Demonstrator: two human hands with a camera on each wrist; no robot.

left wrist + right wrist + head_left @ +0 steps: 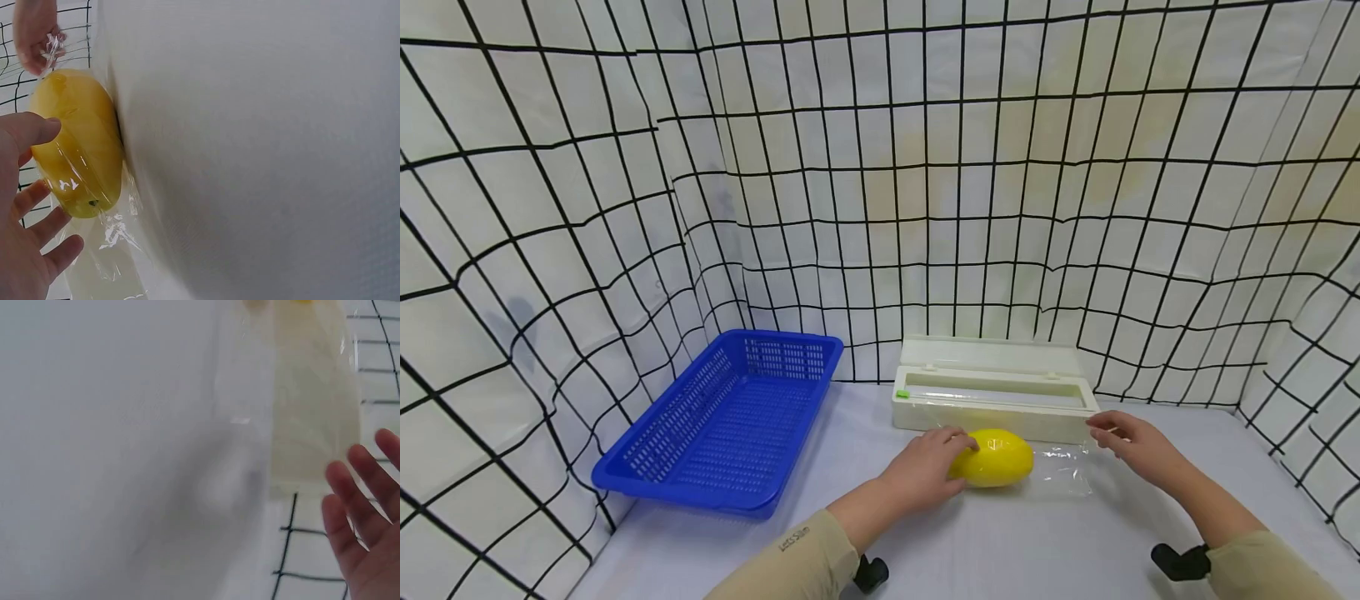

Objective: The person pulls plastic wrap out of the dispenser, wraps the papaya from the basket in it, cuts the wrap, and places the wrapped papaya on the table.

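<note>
The blue basket [718, 433] stands at the left on the white table [1000, 550], and its perforated floor shows. The white box [940, 415] has its lid [992, 352] tipped back, and inside there lies a long pale roll [992, 397]; a small green piece [902, 394] sits at its left corner. Clear film [1060, 471] is spread before the box. The yellow fruit [1000, 458] rests in front of the box, partly covered by this film, and the left hand [925, 471] holds its left end between thumb and fingers, the outer fingers spread apart. The right hand [1135, 446] is beside the box's right corner with bent fingers and a narrow gap; whether they hold film, one cannot tell. Film edges are hard to follow, and in the right wrist view the fruit is almost cut off. Both sleeves [805, 558] leave the frame. A black wire grid [924, 30] closes the space behind the box.
</note>
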